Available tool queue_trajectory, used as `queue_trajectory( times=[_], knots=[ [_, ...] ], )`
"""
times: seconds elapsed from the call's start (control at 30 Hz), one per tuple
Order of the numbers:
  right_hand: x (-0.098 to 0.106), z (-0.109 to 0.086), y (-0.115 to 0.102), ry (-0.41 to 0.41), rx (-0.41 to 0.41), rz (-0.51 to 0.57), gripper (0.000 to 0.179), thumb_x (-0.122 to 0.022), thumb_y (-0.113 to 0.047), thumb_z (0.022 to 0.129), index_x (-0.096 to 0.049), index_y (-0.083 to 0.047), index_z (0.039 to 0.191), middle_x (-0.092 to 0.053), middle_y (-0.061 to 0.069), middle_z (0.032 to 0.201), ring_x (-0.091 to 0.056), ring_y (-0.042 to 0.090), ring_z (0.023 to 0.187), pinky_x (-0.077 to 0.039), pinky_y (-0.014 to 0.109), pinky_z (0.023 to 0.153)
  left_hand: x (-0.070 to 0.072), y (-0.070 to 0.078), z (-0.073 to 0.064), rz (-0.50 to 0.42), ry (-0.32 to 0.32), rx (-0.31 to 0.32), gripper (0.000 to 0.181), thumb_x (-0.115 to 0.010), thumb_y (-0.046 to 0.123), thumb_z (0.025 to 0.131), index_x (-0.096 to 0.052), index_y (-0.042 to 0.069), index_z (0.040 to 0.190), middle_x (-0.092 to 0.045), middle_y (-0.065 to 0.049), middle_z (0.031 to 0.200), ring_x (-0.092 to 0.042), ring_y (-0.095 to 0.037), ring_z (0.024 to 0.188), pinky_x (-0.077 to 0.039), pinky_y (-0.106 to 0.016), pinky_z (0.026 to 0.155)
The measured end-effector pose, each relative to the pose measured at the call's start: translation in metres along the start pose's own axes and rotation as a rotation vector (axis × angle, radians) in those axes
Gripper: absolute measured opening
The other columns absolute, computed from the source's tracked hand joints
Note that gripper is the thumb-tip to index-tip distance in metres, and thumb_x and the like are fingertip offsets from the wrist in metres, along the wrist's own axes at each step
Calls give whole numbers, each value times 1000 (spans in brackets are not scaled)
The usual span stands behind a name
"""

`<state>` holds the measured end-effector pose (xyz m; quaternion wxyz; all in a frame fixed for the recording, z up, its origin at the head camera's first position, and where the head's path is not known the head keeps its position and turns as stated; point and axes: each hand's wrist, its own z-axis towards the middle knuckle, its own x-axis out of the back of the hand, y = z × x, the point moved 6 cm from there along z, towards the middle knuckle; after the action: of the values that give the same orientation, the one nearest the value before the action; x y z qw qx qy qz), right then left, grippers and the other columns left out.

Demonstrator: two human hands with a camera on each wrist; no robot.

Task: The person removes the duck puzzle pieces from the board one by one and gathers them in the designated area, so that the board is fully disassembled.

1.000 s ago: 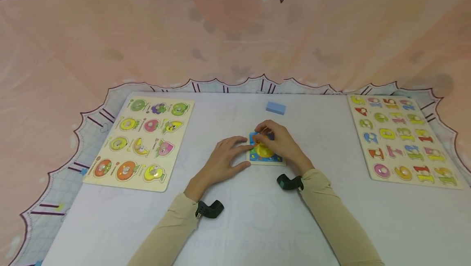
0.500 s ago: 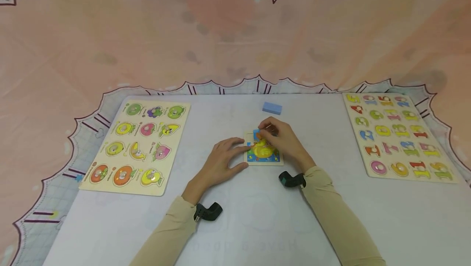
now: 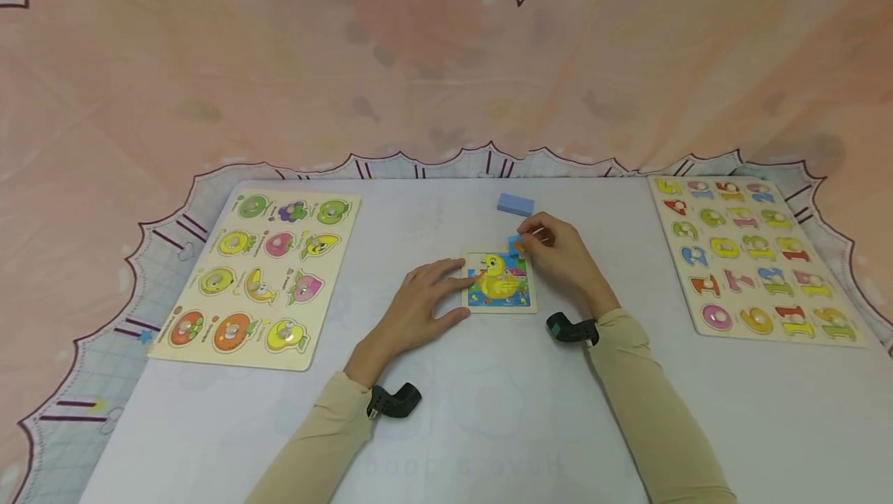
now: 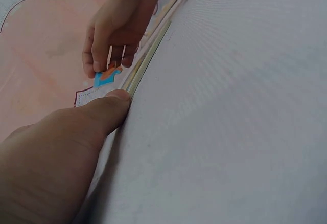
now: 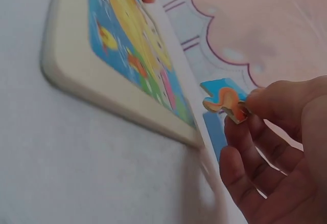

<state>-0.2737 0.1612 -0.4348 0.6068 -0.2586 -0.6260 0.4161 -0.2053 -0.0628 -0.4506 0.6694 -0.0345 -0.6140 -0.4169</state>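
Observation:
A small square jigsaw puzzle board with a yellow duck picture lies mid-table. Its upper left corner shows pale bare wood. My left hand steadies the board from the left, index fingertip over the picture and thumb at the near edge. Between thumb and fingertips my right hand pinches a blue and orange jigsaw piece. That piece hangs above the board's far right corner in the head view, tilted in the right wrist view.
Behind the puzzle lies a light blue block. A fruit puzzle board lies at the left of the white table, and a number puzzle board at the right. A patterned cloth hangs beyond the table's far edge.
My right hand has lifted the jigsaw piece from the puzzle's upper left and carried it right, uncovering the duck picture. My left hand stays at the board. The head view has shifted slightly.

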Motion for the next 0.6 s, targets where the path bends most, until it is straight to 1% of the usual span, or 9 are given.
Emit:
queue_trajectory(
  times=[0.17,0.3,0.4,0.6],
  knots=[
    [12,0,9,19,-20,-19,16,-55,-16,94,-61,-9,107,-64,10,109,-59,24,97,-47,36,87,0,1,0,6,5,-9,46,-66,39,87,-58,25,130,-43,-1,146,-36,-21,138,-29,-49,111],
    [20,0,17,19,-54,-25,18,-56,-17,94,-61,-7,108,-63,12,110,-61,26,95,-47,35,85,0,2,0,5,-3,-6,46,-65,40,87,-57,25,131,-43,-1,146,-36,-21,138,-29,-49,111],
    [25,-1,22,16,-86,-36,20,-55,-19,94,-61,-7,109,-63,12,112,-61,27,96,-46,35,86,1,3,0,2,-5,-5,47,-65,40,87,-57,25,131,-43,-2,146,-36,-22,138,-28,-49,111],
    [36,-2,28,41,-117,-94,21,-55,-16,93,-62,-4,109,-64,15,112,-61,31,99,-47,40,88,1,4,0,5,-8,-10,48,-65,40,87,-56,25,132,-43,-2,147,-36,-23,138,-29,-50,111]
  ],
)
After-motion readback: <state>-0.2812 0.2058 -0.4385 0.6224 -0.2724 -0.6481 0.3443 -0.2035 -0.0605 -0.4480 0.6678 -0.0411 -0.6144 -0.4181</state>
